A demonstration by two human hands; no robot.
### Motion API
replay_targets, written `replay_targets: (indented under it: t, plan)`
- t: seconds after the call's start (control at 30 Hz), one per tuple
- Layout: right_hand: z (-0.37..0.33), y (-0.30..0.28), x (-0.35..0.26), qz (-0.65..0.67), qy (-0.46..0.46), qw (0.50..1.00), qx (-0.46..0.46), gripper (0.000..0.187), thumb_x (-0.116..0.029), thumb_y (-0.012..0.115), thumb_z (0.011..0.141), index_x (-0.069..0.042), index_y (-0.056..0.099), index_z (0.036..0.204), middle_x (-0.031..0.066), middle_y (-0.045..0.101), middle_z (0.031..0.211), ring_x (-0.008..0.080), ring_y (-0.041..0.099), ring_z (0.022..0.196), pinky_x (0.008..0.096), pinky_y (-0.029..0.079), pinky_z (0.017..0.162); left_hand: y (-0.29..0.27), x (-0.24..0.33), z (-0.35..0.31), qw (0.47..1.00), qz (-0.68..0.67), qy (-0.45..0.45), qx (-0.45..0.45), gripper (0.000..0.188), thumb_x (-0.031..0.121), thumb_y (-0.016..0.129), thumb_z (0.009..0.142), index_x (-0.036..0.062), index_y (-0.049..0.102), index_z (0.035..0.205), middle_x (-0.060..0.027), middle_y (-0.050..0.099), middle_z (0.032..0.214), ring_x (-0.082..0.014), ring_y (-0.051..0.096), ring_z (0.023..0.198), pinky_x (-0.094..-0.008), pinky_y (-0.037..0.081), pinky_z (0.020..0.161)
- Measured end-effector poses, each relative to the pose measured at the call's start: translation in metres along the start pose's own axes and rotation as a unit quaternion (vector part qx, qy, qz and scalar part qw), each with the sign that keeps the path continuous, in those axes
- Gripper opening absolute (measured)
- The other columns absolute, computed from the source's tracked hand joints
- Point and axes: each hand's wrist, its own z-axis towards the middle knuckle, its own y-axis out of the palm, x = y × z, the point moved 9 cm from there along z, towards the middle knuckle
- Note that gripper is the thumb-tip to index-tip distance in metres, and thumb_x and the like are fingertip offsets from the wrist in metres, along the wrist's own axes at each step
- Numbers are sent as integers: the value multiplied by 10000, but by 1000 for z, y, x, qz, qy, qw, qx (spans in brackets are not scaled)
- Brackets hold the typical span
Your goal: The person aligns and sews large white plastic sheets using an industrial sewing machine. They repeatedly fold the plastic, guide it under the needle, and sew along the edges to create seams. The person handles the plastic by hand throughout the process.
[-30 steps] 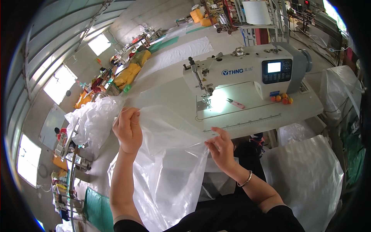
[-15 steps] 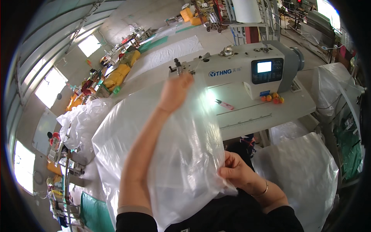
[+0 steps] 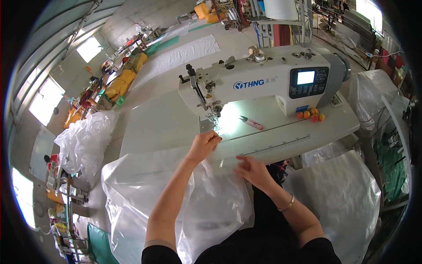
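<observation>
A clear plastic sheet (image 3: 145,189) hangs over the near edge of the sewing machine table (image 3: 151,127) and down across my lap. My left hand (image 3: 204,146) is closed over the table, just in front of the needle area; whatever its fingers hold is hidden. Slightly blurred, my right hand (image 3: 254,170) is at the table's front edge, beside the sheet, with its fingers apart. The white sewing machine (image 3: 259,81) has its lamp lit. Pink-handled thread snips (image 3: 251,122) lie on the bed under its arm.
Several small orange-red fruits (image 3: 314,115) sit by the machine's base. Another plastic sheet (image 3: 334,202) lies at my right. Crumpled plastic (image 3: 88,141) is piled at the left, and a white sheet (image 3: 184,57) stretches over the floor beyond the table.
The sheet has come down from in front of the machine toward me, uncovering the needle area. My left hand has moved down toward me; my right hand has let go of the sheet's edge and risen.
</observation>
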Motion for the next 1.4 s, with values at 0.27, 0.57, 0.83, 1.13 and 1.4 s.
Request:
replay_targets:
  t: [0.27, 0.57, 0.83, 1.13, 1.4]
  plan:
    - [58, 12, -20, 33, 2, 990, 135, 213, -157, 682, 886, 51, 654, 918, 62, 644, 659, 95, 602, 550, 227, 456, 505, -3, 13, 0, 1000, -12, 4, -26, 221, 210, 671, 896, 1, 639, 832, -12, 565, 612, -78, 508, 579, -261, 414, 545]
    - [51, 17, -19, 78, -32, 988, 133, 210, -115, 641, 902, 19, 643, 1065, 74, 644, 649, 120, 595, 523, 240, 454, 500, -4, 20, -3, 998, -14, -16, -61, 256, 243, 651, 911, -3, 681, 846, -4, 538, 589, -62, 498, 568, -255, 405, 525]
    - [32, 41, -62, -387, -244, 878, 144, 415, -38, 596, 856, -6, 551, 1268, 145, 608, 636, 298, 607, 528, 380, 465, 498, -2, 11, -8, 994, -54, -95, -30, 264, 198, 577, 938, 15, 618, 753, 27, 482, 581, -51, 429, 541, -236, 358, 503]
    - [-29, 43, -30, -306, -189, 932, 53, 447, -36, 611, 818, 14, 544, 1257, 153, 615, 680, 303, 604, 527, 369, 463, 499, -17, 12, 0, 998, 55, 15, -18, 235, 191, 582, 928, -2, 604, 796, -16, 538, 611, -102, 498, 585, -287, 414, 553]
    - [-2, 3, -50, -254, -257, 924, 125, 237, -94, 621, 873, 18, 648, 1080, 138, 614, 679, 252, 608, 558, 316, 461, 505, -3, 1, 3, 993, -91, -22, -68, 177, 165, 598, 921, 5, 624, 849, 0, 561, 695, -79, 517, 675, -251, 425, 655]
